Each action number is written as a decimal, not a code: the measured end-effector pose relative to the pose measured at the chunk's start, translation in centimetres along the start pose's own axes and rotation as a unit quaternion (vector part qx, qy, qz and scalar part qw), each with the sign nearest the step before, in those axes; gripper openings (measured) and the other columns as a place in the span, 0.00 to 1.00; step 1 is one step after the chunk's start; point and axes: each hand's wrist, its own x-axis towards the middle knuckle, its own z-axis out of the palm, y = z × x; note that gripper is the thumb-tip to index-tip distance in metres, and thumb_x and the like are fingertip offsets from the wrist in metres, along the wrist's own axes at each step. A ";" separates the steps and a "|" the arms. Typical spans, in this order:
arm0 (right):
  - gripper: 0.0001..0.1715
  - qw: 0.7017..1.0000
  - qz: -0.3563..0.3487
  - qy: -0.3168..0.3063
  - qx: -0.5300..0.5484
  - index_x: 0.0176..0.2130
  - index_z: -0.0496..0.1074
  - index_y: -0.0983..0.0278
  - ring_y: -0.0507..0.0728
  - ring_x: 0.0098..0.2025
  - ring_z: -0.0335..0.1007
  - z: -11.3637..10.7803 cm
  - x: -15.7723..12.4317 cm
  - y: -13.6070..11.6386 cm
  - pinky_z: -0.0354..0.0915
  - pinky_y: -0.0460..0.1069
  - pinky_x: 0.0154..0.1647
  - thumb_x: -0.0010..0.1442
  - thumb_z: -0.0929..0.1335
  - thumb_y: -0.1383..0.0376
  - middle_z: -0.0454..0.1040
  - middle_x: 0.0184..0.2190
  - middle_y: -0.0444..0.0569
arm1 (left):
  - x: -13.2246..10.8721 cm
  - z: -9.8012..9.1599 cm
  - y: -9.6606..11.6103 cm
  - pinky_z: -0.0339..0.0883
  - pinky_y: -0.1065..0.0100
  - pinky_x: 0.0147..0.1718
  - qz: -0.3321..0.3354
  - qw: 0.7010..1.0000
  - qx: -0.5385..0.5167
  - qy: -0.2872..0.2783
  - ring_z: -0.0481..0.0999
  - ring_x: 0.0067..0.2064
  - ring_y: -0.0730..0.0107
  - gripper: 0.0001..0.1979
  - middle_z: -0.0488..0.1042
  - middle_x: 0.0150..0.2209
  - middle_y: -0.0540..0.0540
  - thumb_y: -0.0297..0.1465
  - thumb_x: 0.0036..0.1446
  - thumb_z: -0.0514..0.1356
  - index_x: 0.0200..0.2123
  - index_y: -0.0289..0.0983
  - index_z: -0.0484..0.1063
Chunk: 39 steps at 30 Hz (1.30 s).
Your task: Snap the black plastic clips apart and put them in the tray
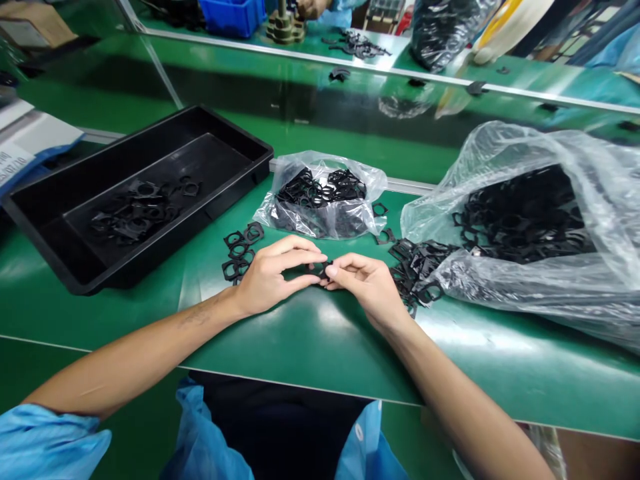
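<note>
Between my two hands is a small black plastic part (pixel 316 269), mostly covered by fingers. My left hand (pixel 275 272) grips its left side with thumb and fingertips. On the other side, my right hand (pixel 364 283) pinches it with the thumb on top. Several black ring-shaped frames (pixel 238 252) lie on the table just left of my left hand. A heap of similar black frames (pixel 420 263) sits right of my right hand. Behind my hands stands a clear plastic bag (pixel 320 223) with small black parts inside.
A black tray (pixel 220 200) holding loose black parts stands at the left. At the right, a large clear bag (pixel 530 280) spills black frames. Behind the low green partition (pixel 320 137) are a blue bin (pixel 234 17), a black bag (pixel 445 33) and another person's hand (pixel 313 8).
</note>
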 end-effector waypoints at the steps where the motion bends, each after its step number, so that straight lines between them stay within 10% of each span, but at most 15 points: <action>1: 0.23 1.000 0.000 0.003 0.000 0.25 0.75 0.64 0.51 0.26 0.73 0.0 0.0 0.1 0.72 0.47 0.34 0.40 0.82 0.52 0.76 0.23 0.44 | 0.0 0.0 0.1 0.76 0.63 0.46 0.001 1.000 0.003 0.001 0.79 0.44 0.66 0.12 0.78 0.43 0.43 0.28 0.59 0.66 0.47 0.38 0.78; 39: 0.15 0.958 -0.208 0.069 -0.183 0.29 0.78 0.60 0.56 0.33 0.75 0.0 -0.9 0.2 0.76 0.52 0.40 0.52 0.77 0.52 0.78 0.31 0.48 | 0.3 0.0 0.7 0.73 0.67 0.40 -0.112 0.987 -0.086 0.072 0.78 0.37 0.69 0.03 0.78 0.33 0.47 0.29 0.59 0.64 0.34 0.36 0.73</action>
